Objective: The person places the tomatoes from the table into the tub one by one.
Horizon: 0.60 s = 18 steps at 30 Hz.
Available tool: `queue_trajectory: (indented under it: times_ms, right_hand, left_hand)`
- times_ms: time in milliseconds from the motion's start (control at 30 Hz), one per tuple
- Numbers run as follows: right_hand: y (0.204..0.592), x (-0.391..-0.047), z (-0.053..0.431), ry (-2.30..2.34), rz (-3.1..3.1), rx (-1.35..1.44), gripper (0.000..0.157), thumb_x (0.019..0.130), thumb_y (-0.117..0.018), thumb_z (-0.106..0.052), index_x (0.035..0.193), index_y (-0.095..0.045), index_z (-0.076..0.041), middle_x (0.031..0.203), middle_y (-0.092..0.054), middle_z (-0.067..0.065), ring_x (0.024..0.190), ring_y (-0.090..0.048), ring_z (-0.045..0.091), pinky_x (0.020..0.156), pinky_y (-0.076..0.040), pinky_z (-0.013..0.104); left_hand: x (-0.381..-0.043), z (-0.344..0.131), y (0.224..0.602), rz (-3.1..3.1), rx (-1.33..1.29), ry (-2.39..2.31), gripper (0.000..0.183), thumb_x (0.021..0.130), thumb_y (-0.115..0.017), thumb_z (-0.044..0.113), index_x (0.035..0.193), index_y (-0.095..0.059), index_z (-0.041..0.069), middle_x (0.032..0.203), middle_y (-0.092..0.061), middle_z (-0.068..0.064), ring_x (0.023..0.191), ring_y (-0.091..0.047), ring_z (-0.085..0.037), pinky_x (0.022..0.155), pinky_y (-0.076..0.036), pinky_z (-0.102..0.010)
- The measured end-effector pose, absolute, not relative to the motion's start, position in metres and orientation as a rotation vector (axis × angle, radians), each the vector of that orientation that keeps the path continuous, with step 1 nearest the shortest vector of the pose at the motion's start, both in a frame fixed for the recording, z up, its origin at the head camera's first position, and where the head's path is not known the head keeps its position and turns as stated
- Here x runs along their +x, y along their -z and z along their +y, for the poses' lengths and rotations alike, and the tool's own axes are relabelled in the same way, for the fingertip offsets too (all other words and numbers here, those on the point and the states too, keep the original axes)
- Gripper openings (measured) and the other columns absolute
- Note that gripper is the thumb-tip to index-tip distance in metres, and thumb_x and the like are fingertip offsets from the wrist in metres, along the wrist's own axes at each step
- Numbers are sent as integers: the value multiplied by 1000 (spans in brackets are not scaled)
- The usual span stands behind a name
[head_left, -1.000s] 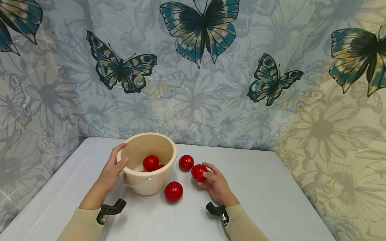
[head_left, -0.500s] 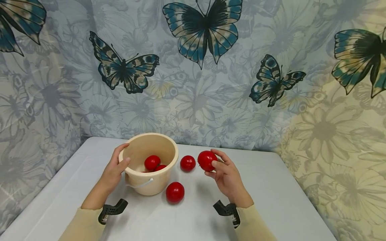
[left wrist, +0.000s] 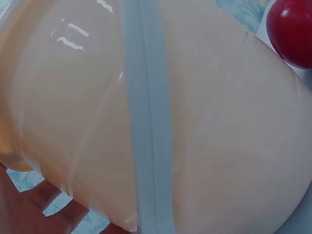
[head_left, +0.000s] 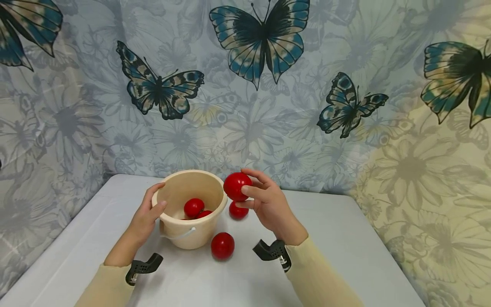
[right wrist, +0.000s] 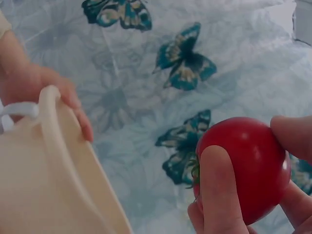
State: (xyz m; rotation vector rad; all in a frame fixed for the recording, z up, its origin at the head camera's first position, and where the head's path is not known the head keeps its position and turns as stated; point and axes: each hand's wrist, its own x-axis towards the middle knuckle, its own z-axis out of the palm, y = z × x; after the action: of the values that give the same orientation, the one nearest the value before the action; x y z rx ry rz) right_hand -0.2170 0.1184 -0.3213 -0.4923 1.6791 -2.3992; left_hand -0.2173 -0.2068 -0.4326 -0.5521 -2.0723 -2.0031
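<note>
A cream plastic bucket (head_left: 188, 232) with a pale handle (left wrist: 150, 117) stands tilted toward me on the left of the table. My left hand (head_left: 143, 217) grips its rim, thumb over the inside edge. Several red tomatoes (head_left: 193, 207) lie inside, partly hidden by the front wall. Just right of the rim, my right hand (head_left: 268, 202) holds a red tomato (right wrist: 243, 165) in the air between thumb and fingers; its green stem end faces the bucket in the right wrist view. Beneath that hand another tomato (head_left: 238, 210) sits on the table, partly covered.
One more tomato (head_left: 222, 246) rests on the white-covered table (head_left: 326, 264), in front and to the right of the bucket. Behind the table hangs a cloth backdrop (head_left: 253, 136) printed with butterflies and flowers. A black wrist mount (head_left: 272, 251) sits on each sleeve.
My right hand has lifted the tomato off the table, first up and right, then left toward the bucket's rim. My left hand has kept its hold on the bucket.
</note>
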Motion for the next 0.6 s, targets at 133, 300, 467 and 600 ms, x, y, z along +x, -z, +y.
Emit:
queue_trajectory:
  times_ms: [133, 300, 467, 600]
  right_hand:
    - [307, -221, 100, 2339, 1723, -534, 45, 93, -64, -6, 137, -54, -6, 131, -52, 21, 111, -58, 40, 80, -55, 46]
    - [296, -228, 81, 2281, 1766, -549, 44, 92, -67, -8, 135, -57, -9, 129, -54, 20, 110, -59, 39, 80, -55, 47]
    - [291, -234, 65, 2239, 1804, -548, 43, 92, -70, -11, 134, -59, -12, 128, -56, 18, 111, -60, 38, 81, -55, 47]
    - [289, -236, 56, 2205, 1836, -550, 43, 92, -72, -13, 133, -60, -14, 127, -58, 16, 109, -62, 36, 81, -55, 46]
  left_hand:
    - [-217, -206, 433, -2085, -540, 2002, 52, 104, -40, 7, 152, -19, 2, 155, -14, -25, 140, -18, -42, 95, -34, -13]
    - [-217, -206, 433, -2101, -522, 2000, 52, 104, -40, 7, 152, -19, 3, 156, -14, -24, 141, -18, -42, 95, -34, -12]
    - [-217, -206, 432, -2111, -512, 1987, 52, 104, -41, 7, 152, -20, 4, 156, -14, -24, 141, -18, -42, 94, -34, -12]
    - [-216, -206, 432, -2120, -507, 1983, 52, 105, -41, 7, 152, -20, 5, 156, -14, -23, 141, -18, -42, 94, -34, -12]
